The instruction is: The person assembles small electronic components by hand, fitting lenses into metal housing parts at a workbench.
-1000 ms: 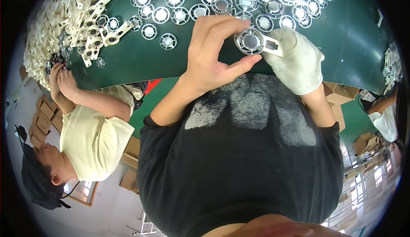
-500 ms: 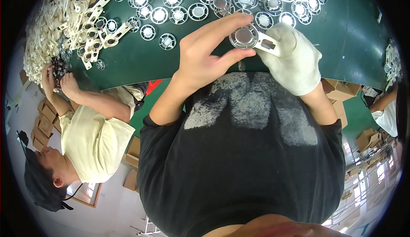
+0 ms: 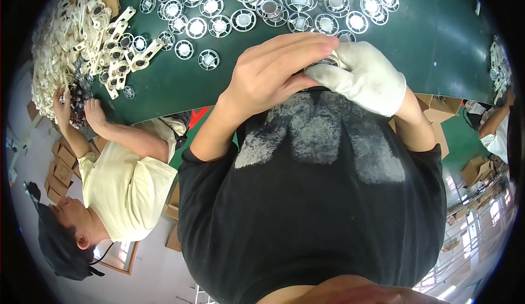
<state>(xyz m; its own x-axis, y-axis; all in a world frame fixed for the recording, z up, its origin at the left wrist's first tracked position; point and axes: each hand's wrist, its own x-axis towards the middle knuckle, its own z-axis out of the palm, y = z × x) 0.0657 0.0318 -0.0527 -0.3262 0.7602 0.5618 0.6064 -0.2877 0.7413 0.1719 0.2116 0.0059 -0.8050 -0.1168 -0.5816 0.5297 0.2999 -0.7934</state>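
Between my two hands, above the near edge of the green table point(image 3: 404, 66), is a round silvery spoked part point(image 3: 330, 60). Only a sliver of it shows; fingers cover the rest, including the white slotted strip seen on it earlier. My left hand point(image 3: 268, 74), bare, curls around it from the left with fingers over the top and thumb below. My right hand point(image 3: 366, 79), in a white glove, closes on it from the right, thumb pointing left. Beyond my hands lie many similar round spoked parts point(image 3: 243, 20), loose and overlapping.
A large heap of cream slotted strips point(image 3: 54, 52) covers the table's left end, with assembled pieces point(image 3: 116, 55) at its edge. At the left a co-worker point(image 3: 126, 189) in a pale yellow shirt handles small dark parts. Cardboard boxes point(image 3: 437, 107) stand below the table on the right.
My hands have drawn together around the part, and it has tilted, so its round face and white strip no longer show. The gloved fingers have come over its near side.
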